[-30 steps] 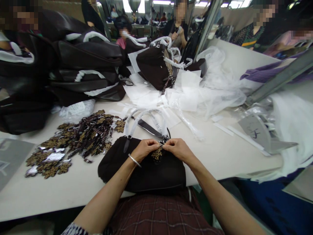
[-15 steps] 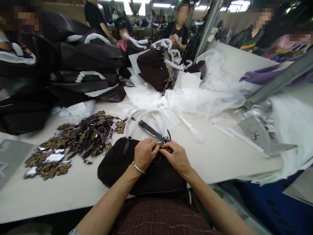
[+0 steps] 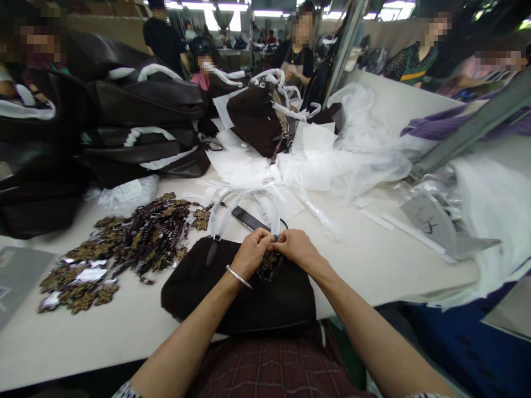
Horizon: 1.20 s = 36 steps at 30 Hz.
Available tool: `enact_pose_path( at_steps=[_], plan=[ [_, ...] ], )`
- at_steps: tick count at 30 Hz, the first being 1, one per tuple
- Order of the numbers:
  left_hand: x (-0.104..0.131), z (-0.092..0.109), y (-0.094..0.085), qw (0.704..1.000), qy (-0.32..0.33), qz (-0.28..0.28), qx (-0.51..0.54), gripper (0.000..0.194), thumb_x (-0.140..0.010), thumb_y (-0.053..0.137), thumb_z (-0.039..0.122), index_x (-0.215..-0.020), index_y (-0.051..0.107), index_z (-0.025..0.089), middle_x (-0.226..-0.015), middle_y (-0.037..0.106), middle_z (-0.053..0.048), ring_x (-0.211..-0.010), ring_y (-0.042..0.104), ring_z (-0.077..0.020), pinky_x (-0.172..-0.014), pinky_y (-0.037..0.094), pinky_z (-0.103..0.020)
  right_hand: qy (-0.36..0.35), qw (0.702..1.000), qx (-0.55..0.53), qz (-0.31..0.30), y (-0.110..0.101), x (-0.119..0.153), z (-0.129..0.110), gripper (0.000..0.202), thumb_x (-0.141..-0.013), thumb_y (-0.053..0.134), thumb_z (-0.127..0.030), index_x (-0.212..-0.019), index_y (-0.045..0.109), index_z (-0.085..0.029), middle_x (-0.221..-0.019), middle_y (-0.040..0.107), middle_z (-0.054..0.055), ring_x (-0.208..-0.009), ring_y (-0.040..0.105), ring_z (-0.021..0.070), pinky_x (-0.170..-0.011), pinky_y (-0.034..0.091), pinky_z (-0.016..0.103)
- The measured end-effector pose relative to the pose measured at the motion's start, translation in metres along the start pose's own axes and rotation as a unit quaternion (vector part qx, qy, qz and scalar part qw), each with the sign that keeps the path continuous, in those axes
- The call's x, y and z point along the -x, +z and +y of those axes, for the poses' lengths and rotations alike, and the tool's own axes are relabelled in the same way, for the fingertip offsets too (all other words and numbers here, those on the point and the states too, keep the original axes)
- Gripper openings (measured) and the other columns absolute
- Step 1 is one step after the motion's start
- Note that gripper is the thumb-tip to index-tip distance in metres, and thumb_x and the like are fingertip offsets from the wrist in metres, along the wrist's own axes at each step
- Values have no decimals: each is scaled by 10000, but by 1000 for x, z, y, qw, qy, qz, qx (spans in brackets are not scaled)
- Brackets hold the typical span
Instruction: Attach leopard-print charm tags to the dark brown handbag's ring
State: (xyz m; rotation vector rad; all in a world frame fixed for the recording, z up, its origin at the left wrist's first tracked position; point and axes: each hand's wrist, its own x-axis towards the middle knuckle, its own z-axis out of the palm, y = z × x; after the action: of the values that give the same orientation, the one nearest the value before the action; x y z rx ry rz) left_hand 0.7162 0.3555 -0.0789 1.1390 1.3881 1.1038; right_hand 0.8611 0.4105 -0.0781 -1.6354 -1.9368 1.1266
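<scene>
A dark brown handbag [image 3: 236, 298] lies on the table against my body, its two handles [image 3: 224, 215] wrapped in white and pointing away from me. Over its upper right part, my left hand [image 3: 254, 251] and my right hand [image 3: 296, 249] meet, fingertips pinched together by the base of the right handle. What the fingertips hold is too small to make out. Just under them a leopard-print charm [image 3: 269, 265] with a dark braided cord hangs on the bag's front. A dark strap [image 3: 246, 218] lies between the handles.
Many leopard-print charms [image 3: 141, 232] are heaped at left on the white table [image 3: 373, 265]. Dark bags [image 3: 145, 99] are stacked behind them. Another bag [image 3: 253, 119] rests on white sheets at the back. Plastic wrap and a grey card [image 3: 429, 221] lie right. Several people are beyond.
Both hands have moved slightly up towards the handle base, still pinched together. More of the leopard-print charm shows beneath them. The whole view has shifted a little.
</scene>
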Motion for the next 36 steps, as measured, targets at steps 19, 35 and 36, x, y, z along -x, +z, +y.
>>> enact_pose_path(
  at_steps=[19,35,36],
  plan=[
    [11,2,10,954,149,51,-255,146,-825,538,156,-791,668,210,-801,682,-32,-769,605,-181,-750,417,-283,37,981,-192,7,-12,30,14,314,-721,688,-462,-767,716,-153,-512,543,-16,-454,449,99,-415,293,209],
    [13,-8,14,908,119,81,-393,104,-897,523,237,-838,601,201,-802,672,-20,-768,624,-174,-707,416,-274,-65,988,-83,109,0,33,12,201,-770,662,-389,-740,733,-202,-751,714,22,-656,628,172,-643,467,269],
    [14,-8,15,898,113,81,-417,104,-903,513,245,-849,592,203,-803,667,-26,-772,624,-183,-701,412,-282,-92,986,-62,124,1,34,11,178,-782,653,-362,-745,734,-208,-772,716,26,-697,638,180,-689,470,279]
  ],
)
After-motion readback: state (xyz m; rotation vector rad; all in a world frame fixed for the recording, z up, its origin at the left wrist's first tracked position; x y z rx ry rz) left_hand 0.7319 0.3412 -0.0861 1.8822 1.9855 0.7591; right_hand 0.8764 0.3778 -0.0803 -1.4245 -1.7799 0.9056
